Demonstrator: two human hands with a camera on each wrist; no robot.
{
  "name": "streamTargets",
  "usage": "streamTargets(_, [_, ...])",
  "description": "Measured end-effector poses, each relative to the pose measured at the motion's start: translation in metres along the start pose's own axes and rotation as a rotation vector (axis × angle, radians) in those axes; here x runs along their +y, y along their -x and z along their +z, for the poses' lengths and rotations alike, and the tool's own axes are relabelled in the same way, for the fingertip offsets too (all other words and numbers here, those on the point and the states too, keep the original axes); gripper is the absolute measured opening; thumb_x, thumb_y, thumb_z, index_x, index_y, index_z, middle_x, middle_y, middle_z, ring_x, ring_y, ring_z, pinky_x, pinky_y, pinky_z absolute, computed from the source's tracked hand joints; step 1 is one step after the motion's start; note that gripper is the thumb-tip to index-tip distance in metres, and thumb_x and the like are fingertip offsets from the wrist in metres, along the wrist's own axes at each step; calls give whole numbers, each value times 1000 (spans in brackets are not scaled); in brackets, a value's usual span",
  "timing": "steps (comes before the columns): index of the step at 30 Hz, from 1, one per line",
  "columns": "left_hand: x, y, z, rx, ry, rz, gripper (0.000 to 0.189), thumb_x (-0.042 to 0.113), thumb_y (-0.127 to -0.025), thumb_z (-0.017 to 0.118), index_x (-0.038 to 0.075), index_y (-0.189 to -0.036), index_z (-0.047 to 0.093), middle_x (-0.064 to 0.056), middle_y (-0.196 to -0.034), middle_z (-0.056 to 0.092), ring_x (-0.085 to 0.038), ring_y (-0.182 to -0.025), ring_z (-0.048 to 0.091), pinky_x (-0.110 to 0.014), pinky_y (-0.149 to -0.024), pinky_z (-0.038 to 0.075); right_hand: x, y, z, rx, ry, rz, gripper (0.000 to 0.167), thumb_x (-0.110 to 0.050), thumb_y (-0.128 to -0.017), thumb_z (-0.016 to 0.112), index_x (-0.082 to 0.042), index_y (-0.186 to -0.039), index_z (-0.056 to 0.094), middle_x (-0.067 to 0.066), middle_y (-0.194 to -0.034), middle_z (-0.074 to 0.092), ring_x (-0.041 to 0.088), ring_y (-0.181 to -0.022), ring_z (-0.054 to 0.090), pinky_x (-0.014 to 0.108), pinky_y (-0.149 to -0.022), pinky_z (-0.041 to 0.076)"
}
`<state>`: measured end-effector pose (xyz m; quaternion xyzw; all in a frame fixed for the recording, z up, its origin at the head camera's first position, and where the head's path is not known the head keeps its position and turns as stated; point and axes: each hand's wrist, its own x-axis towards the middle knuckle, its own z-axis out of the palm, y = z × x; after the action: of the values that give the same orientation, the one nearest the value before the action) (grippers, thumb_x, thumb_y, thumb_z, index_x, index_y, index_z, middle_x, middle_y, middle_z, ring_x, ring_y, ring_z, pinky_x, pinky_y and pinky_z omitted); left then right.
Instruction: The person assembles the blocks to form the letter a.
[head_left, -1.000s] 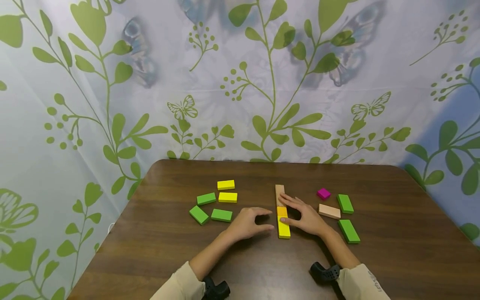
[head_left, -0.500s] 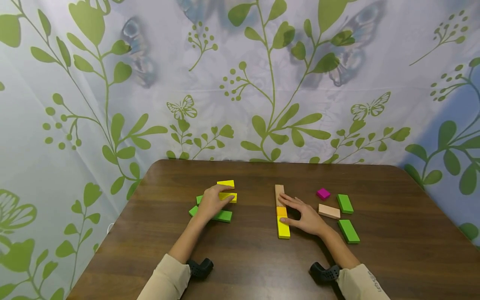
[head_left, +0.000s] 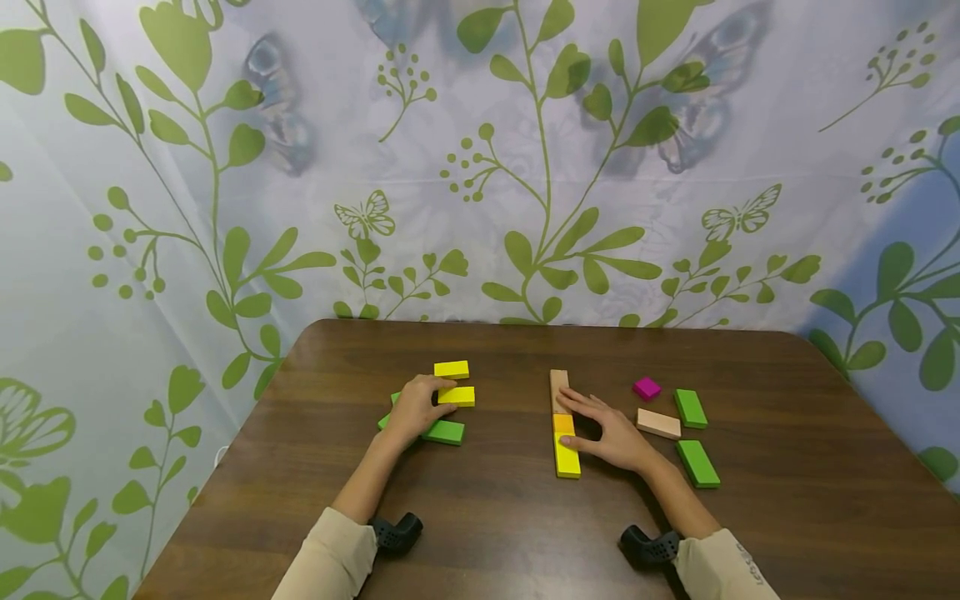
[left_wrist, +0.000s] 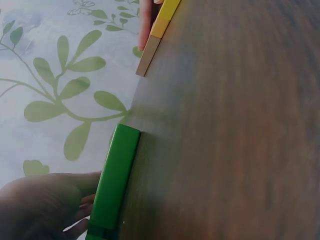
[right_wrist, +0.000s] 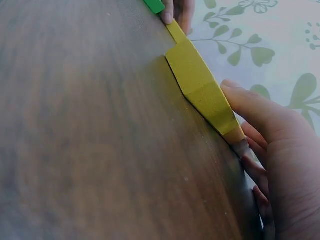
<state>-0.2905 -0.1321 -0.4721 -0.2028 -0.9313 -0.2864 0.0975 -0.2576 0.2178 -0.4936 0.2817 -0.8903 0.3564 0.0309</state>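
On the left side of the table, my left hand [head_left: 414,408] pinches the left end of a yellow block [head_left: 459,397] between thumb and fingers. Partly under that hand lie green blocks, one green block [head_left: 446,432] showing at its lower right. My right hand [head_left: 615,437] rests with spread fingers along a straight row: a plain wooden block [head_left: 558,385], a short orange block [head_left: 563,423] and a yellow block [head_left: 567,460]. Its thumb touches the near yellow block, and its fingertips reach the wooden one. In the left wrist view a green block [left_wrist: 112,180] stands out close up.
Another yellow block [head_left: 452,369] lies just beyond the left hand. Right of the right hand are a magenta block [head_left: 647,388], a wooden block [head_left: 659,423] and two green blocks, one green block [head_left: 698,463] nearer. A patterned cloth [head_left: 480,167] hangs behind the table.
My left hand has moved left from beside the row to the loose blocks, then lowered onto the yellow block and closed on it. The right hand has stayed on the row.
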Motion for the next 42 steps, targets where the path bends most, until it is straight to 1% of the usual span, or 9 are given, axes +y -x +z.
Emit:
streamTargets(5, [7,-4,-3,-12,22,16,37,20,-78,75,8,-113,68,-8,-113,64,-29,-108,55,-43,-90,45,1,-2,0,-2,-1,-8,69,-44,-81,68,-20,-141,42,-1,-148,30,44,-131,24,66,-99,19])
streamTargets(10, [28,-14,-1,4,89,32,37,21,-78,74,8,-112,68,-9,-111,64,-28,-101,59,-40,-83,49,2,-2,-1,2,-5,-10,70,-44,-81,68,-19,-141,42,1,-148,31,44,-131,23,65,-100,19])
streamTargets(15, [48,-31,18,61,119,-1,37,23,-79,73,9,-113,68,-7,-111,64,-24,-98,60,-37,-80,49,2,-2,-1,-5,-11,-7,70,-44,-81,68,-18,-141,42,0,-148,31,43,-132,22,63,-101,18])
streamTargets(19, [58,-47,37,129,180,-33,35,19,-78,74,7,-111,68,-9,-108,65,-23,-88,60,-34,-74,50,2,-3,0,-10,-11,4,70,-46,-81,67,-20,-141,42,-2,-148,31,42,-132,23,62,-102,18])
streamTargets(22, [63,-60,49,157,198,-57,34,17,-77,75,5,-109,69,-9,-106,65,-24,-89,60,-34,-76,50,3,-3,1,-8,-19,9,70,-46,-81,67,-20,-141,42,-2,-147,32,41,-132,23,61,-103,17])
streamTargets(26, [68,-72,60,132,163,-91,33,18,-78,75,7,-109,69,-8,-108,65,-24,-102,59,-35,-87,47,4,-2,0,-7,-26,0,69,-44,-81,68,-19,-141,42,0,-147,32,40,-133,24,59,-104,17])
streamTargets(32, [72,-85,65,57,136,-147,33,18,-78,74,12,-111,69,-5,-113,64,-24,-109,56,-36,-91,45,4,-2,-1,-7,-29,-6,69,-43,-82,68,-19,-140,43,0,-147,32,41,-132,24,61,-103,18])
streamTargets(37, [74,-90,67,-18,150,-155,33,18,-80,72,13,-113,68,-5,-116,62,-25,-113,53,-38,-92,44,4,-2,-1,-5,-33,-16,68,-42,-82,68,-17,-140,43,-1,-147,32,40,-133,24,60,-103,17])
streamTargets(42, [74,-90,72,-41,153,-139,33,17,-82,71,13,-114,68,-5,-117,62,-25,-113,53,-37,-94,43,4,-2,-1,-6,-32,-19,68,-42,-82,68,-18,-140,43,-1,-147,32,38,-133,24,58,-105,18])
